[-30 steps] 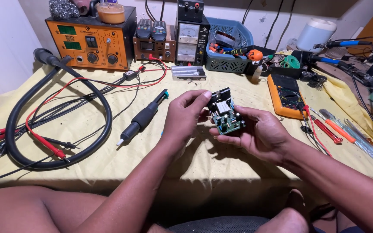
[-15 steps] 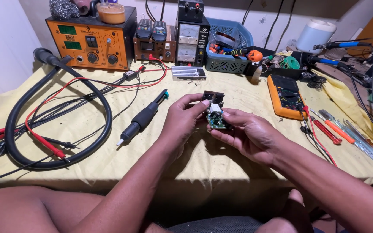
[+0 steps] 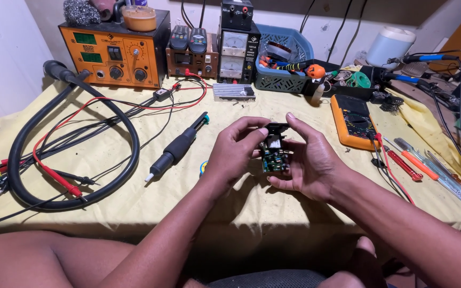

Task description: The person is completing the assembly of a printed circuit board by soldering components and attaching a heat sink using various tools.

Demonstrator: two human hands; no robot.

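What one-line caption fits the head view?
Left hand and right hand hold a small green circuit board above the yellow cloth-covered table.

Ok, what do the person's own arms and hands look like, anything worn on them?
Both are bare: the left hand and right hand carry no gloves, and no rings or watch are visible. Both forearms are uncovered, with no sleeves in view anywhere up to the frame edge. Fingernails are short and unpainted.

an electronics repair bench: orange rework station [image 3: 114, 49], multimeter [image 3: 353, 120], test leads [image 3: 54, 176].
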